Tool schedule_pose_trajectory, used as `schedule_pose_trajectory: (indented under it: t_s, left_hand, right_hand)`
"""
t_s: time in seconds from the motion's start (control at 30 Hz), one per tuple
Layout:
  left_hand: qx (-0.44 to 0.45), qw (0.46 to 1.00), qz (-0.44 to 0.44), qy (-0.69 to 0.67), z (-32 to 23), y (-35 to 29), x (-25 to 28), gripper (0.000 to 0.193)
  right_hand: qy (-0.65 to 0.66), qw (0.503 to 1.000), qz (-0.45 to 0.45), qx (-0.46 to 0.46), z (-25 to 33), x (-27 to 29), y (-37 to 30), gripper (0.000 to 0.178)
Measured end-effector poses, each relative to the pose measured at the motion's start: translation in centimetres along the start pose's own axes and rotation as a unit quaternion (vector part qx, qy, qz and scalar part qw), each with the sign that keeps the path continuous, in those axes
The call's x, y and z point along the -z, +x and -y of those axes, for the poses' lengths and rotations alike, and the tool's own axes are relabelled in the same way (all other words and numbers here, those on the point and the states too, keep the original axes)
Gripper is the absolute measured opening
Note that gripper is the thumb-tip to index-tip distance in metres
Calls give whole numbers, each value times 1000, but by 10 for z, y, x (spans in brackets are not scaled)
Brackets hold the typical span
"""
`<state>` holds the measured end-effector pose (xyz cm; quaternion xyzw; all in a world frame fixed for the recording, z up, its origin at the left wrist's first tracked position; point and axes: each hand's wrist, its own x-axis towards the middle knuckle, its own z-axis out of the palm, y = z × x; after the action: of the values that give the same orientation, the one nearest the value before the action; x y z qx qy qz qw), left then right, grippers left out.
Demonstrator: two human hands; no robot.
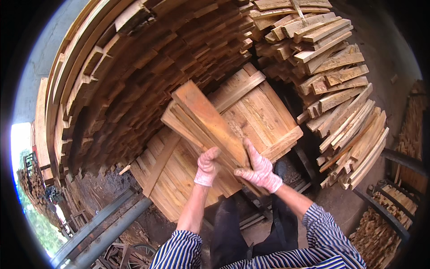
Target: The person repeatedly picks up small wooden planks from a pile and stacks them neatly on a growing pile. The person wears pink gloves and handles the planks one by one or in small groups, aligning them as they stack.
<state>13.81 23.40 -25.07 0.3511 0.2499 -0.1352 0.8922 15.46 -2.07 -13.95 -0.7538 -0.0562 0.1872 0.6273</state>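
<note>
I hold a small bundle of sawn wooden boards (210, 119) over a plank platform (255, 112). The bundle slants from upper left to lower right, and its top board is broad and orange-brown. My left hand (208, 167), in a pale pinkish work glove, is closed at the left side of the bundle, with its fingertips partly hidden. My right hand (260, 170), gloved the same way, grips the near end of the boards from the right. Its thumb and fingers are wrapped about that end.
A tall stack of planks (156, 67) curves across the far left. More boards (336, 80) are piled at the right. Metal rails (107, 233) run at the lower left, and wood scraps (380, 228) lie at the lower right. Cross battens (161, 166) are raised on the platform.
</note>
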Motion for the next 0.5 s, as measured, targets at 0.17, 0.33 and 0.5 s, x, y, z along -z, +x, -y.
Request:
schedule_pose_trajectory:
  t_s: [0.17, 0.33, 0.5]
  left_hand:
    - [16, 983, -178, -47, 20, -48, 24, 63]
    - [52, 981, -186, -19, 11, -42, 64, 81]
    - [52, 974, -221, -27, 5, -40, 100, 82]
  right_hand:
    - [-195, 967, 40, -159, -59, -35, 23, 85]
    - [-279, 957, 16, -81, -141, -96, 89, 64]
    - [-407, 903, 92, -97, -95, -143, 89, 68]
